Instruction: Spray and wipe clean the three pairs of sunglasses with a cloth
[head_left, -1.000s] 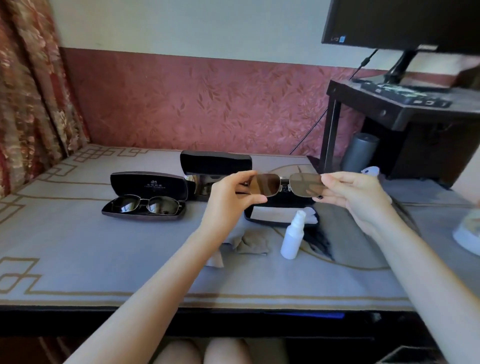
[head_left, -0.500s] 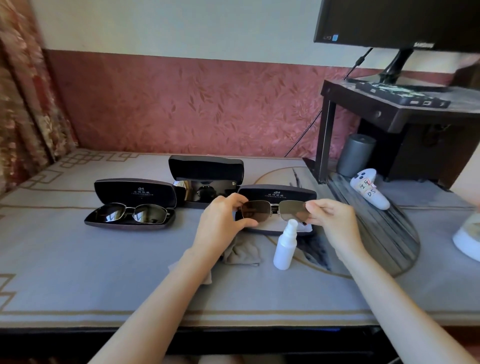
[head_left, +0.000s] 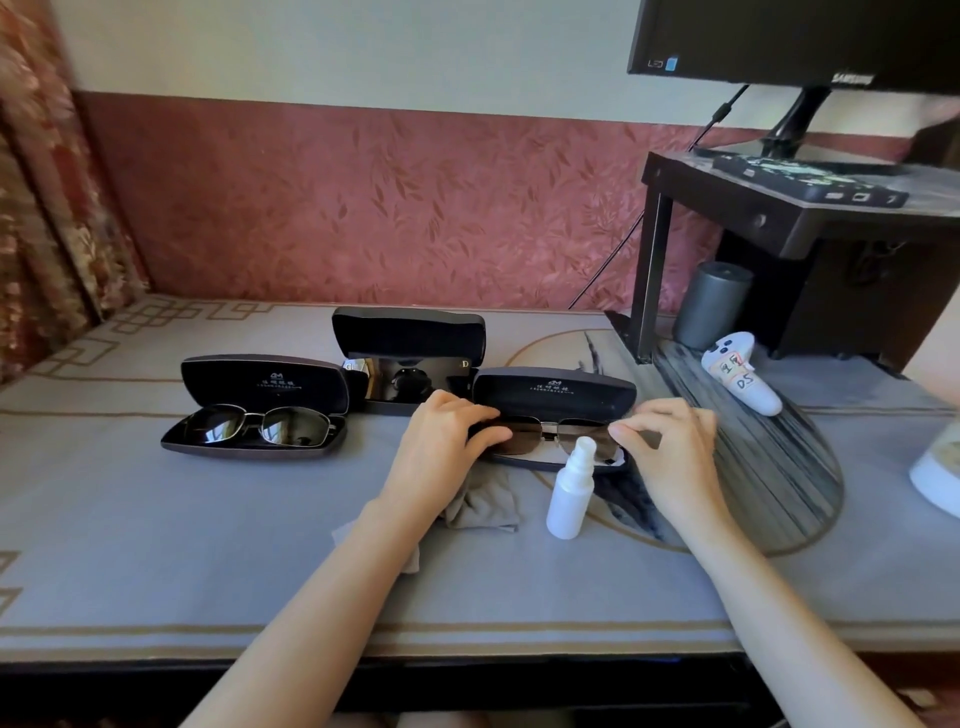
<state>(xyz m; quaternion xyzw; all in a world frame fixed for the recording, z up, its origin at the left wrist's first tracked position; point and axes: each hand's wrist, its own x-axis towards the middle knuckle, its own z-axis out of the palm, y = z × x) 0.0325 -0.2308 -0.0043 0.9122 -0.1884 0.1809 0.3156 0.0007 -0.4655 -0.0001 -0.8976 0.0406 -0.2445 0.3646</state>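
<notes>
A second earlier I had the brown-lensed, thin metal-framed sunglasses (head_left: 524, 434) lifted in the air in front of me. By this moment I had brought them down into the mouth of the open black hard case (head_left: 556, 392) lying just beyond my fingers. My left hand (head_left: 447, 441) gripped the left end of the frame with thumb below and fingers curled over the top. My right hand (head_left: 670, 452) pinched the right end between thumb and forefinger, its other fingers loosely bent. I could not tell whether the frame had yet touched the lining or hung just above it. I judged that this pair was done and going back to its bed, not about to be sprayed. The small white plastic spray bottle (head_left: 569, 499) stood untouched between my wrists, just in front of the case. The crumpled grey-beige cloth (head_left: 488, 501) lay on the grey, gold-bordered surface (head_left: 156, 519) just under my left wrist. Well off to the left of my left hand, the dark-lensed metal sunglasses (head_left: 260, 427) lay in their own open black case (head_left: 260, 382). Beyond that hand's knuckles the glossy black sunglasses (head_left: 400, 382) sat in a third open case (head_left: 410, 332). Whether those two had been wiped I could not tell. If not, I would next have let go and reached for one of them.
</notes>
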